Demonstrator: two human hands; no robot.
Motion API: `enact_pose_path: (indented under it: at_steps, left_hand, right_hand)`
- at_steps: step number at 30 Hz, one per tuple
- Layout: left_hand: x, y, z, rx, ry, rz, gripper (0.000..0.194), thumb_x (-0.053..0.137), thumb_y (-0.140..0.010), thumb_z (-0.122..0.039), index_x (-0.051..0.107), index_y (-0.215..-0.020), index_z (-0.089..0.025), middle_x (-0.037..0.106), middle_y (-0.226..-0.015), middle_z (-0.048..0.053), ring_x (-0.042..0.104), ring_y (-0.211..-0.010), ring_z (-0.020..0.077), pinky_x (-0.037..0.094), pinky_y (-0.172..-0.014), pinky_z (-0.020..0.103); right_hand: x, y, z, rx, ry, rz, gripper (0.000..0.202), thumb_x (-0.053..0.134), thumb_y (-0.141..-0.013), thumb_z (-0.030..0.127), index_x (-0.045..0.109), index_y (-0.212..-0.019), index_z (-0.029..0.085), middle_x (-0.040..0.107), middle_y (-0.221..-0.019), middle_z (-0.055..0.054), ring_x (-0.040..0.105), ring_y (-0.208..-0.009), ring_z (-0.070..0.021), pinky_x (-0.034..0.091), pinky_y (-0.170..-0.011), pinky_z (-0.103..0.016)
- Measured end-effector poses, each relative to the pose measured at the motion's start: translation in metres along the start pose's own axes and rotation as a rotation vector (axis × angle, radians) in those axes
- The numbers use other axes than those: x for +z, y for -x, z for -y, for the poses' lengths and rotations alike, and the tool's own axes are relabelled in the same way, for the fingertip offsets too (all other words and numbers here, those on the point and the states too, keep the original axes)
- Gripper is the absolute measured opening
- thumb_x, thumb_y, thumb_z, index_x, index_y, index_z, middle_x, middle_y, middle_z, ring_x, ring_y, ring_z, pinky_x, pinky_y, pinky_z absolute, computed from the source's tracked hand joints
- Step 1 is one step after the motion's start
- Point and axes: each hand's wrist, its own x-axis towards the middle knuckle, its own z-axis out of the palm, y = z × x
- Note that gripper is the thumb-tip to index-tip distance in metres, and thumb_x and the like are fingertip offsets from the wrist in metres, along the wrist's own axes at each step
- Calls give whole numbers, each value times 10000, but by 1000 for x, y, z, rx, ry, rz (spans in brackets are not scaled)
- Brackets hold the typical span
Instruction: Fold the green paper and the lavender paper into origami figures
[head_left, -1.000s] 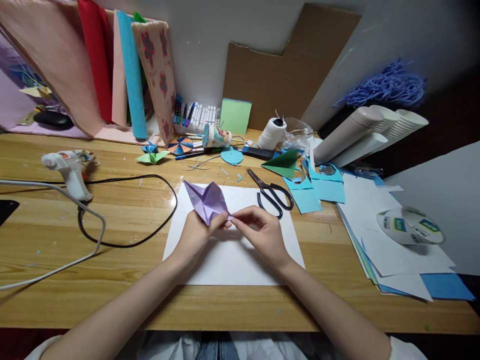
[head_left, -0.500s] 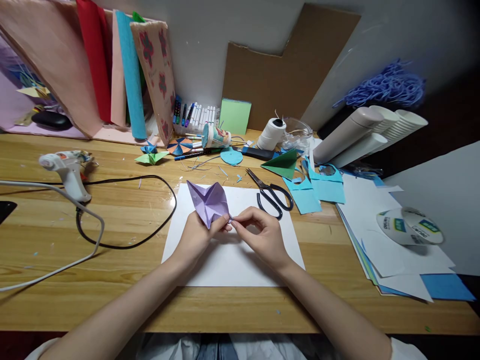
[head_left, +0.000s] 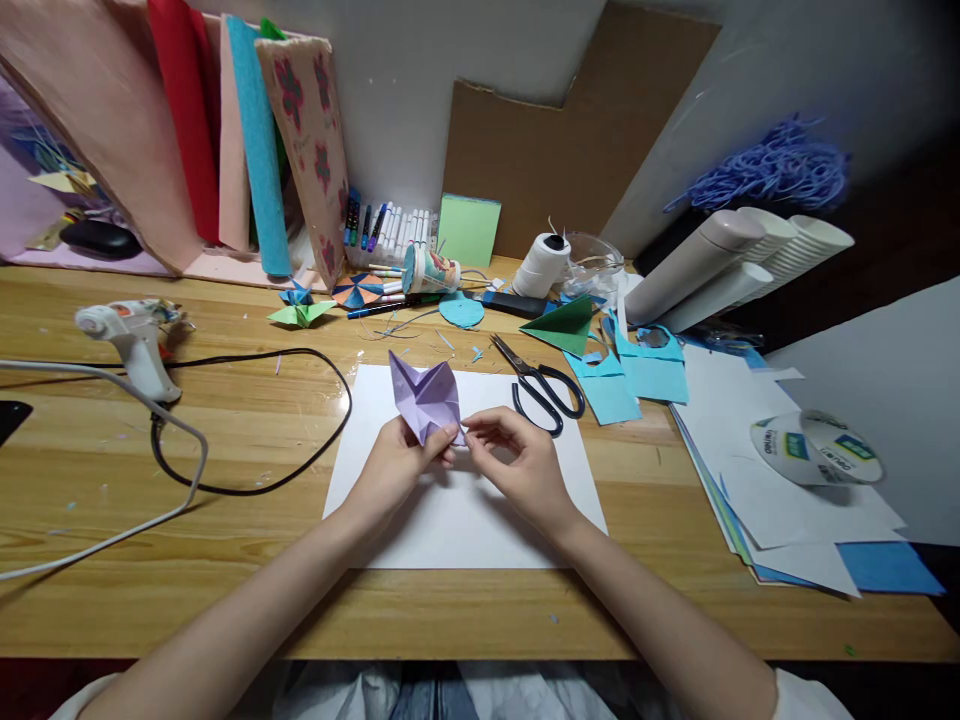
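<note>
My bare left hand [head_left: 388, 468], my bare right hand [head_left: 525, 468], slender fingers, long uncovered forearms [head_left: 274, 590], a white left sleeve [head_left: 88, 696] at the near left, a white right sleeve [head_left: 806, 696] at the near right, pale creased clothing [head_left: 517, 693] at the near edge, blue-grey down its middle

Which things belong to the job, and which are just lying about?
Apparently in use:
folded purple paper, in the left hand
flat white paper sheet beneath

Seemingly lying about:
black-handled metal scissors
white plastic glue gun
dark green paper triangle
</note>
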Motion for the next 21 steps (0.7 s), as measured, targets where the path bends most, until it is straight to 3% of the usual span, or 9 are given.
enact_pose_path:
  at_steps: [9, 21]
  left_hand:
    - [-1, 2, 1, -12, 38, 88, 199, 613, -754, -324, 624, -736, -126, 637, -756, 54, 570, -722, 145, 444, -700, 239]
    - [1, -1, 6, 7, 63, 56, 183, 628, -728, -297, 615, -685, -120, 627, -654, 28, 547, -617, 122, 436, -628, 226]
  right_hand:
    - [-1, 1, -2, -137, 88, -73, 109, 569, -780, 159, 651, -842, 196, 650, -759, -27, 603, -659, -138, 493, -618, -266]
    - [-6, -1, 0, -407, 390, 31, 108, 522, -797, 120, 594, -768, 195, 619, -687, -42, 569, -665, -160, 454, -614, -287]
